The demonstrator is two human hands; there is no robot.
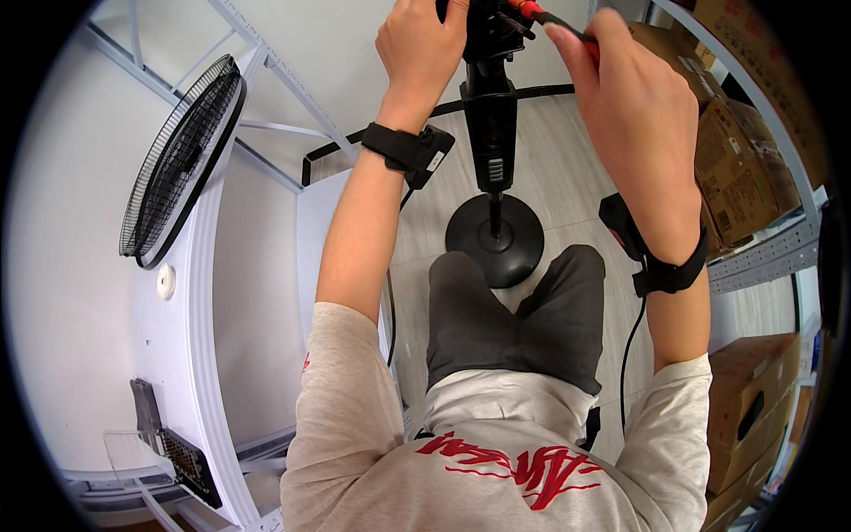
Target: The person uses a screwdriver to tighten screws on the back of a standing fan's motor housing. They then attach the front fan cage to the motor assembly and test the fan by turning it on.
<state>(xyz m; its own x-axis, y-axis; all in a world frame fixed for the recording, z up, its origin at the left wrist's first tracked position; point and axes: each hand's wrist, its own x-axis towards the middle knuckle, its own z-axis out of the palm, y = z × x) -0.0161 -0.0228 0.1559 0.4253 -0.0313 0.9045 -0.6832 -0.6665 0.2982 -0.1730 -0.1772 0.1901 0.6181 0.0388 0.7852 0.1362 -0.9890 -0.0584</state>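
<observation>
A black pedestal fan stand [489,133] rises in front of me, its round base [519,255] on the floor just beyond my knees. The top edge cuts off part of the fan's motor head [487,35]. My left hand [422,44] is closed at the left side of this head, the thumb against it and the other fingertips out of the picture. My right hand [640,115] grips a red and black screwdriver [532,11] between thumb and fingers. The screwdriver slants up and left toward the head; its tip is hard to make out.
On the white shelf [202,293] at left leans a black wire fan grille [182,164], near a small white roll [166,282]. Cardboard boxes [740,168] fill a metal rack on the right, with another box [749,408] lower down. Cables hang from both wrist devices.
</observation>
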